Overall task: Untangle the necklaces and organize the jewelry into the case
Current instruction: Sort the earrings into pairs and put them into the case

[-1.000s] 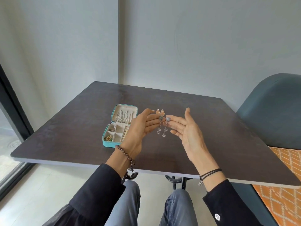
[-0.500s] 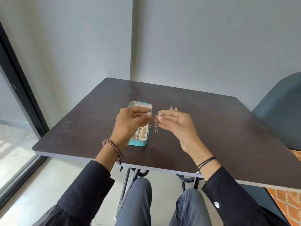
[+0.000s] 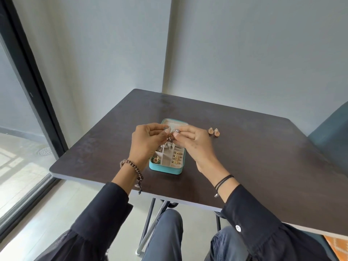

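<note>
teal case (image 3: 165, 169) lies open: gold rings (image 3: 177, 157) in its right slots, a green-gold piece (image 3: 155, 159) near left. left hand (image 3: 145, 142), right hand (image 3: 194, 143) each pinch a silver earring (image 3: 176, 130), mostly hiding the lid (image 3: 175, 121).

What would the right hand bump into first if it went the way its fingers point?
Probably the left hand, facing the right hand across the dangling earrings; depth is unclear.

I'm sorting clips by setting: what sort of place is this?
Likely a home or flat corner: a dark table by plain grey walls, a padded chair beside it, and a floor-length glass door.
</note>
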The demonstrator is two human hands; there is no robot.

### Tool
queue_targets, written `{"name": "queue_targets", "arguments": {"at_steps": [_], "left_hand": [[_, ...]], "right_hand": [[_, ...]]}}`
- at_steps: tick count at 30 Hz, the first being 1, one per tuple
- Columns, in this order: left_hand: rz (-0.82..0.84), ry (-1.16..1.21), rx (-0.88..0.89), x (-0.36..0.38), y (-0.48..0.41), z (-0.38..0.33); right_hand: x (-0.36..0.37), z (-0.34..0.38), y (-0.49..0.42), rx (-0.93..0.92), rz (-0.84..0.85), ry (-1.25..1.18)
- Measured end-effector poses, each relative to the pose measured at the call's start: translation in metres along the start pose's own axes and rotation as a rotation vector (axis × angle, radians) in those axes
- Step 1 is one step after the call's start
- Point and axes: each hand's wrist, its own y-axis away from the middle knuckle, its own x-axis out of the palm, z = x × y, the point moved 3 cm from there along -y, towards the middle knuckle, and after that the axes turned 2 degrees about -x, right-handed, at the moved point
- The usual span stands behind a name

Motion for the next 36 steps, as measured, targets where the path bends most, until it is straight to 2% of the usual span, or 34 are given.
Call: {"name": "queue_targets", "arguments": {"at_steps": [7,13,18,23,30,36], "left_hand": [[0.008,-0.056,-0.008,-0.001,0.000,0.009],[-0.013,-0.183,0.068,0.000,0.003,0.008],[0.004,-0.252,0.050,0.000,0.005,0.009],[0.007,-0.356,0.037,-0.001,0.003,0.009],[0.018,-0.695,0.087,0.004,0.004,0.010],[-0.018,-0.695,0.126,0.010,0.006,0.002]], "right_hand": [[0.004,-0.006,0.004,0.042,0.013,0.007],[0.004,-0.003,0.005,-0.032,0.028,0.238],[0.003,-0.004,0.004,-0.046,0.054,0.337],[-0.003,-0.005,0.007,-0.044,0.022,0.339],[-0.014,-0.010,0.010,-0.059,-0.004,0.338],[-0.026,-0.013,0.010,-0.061,-0.031,0.308]]}}
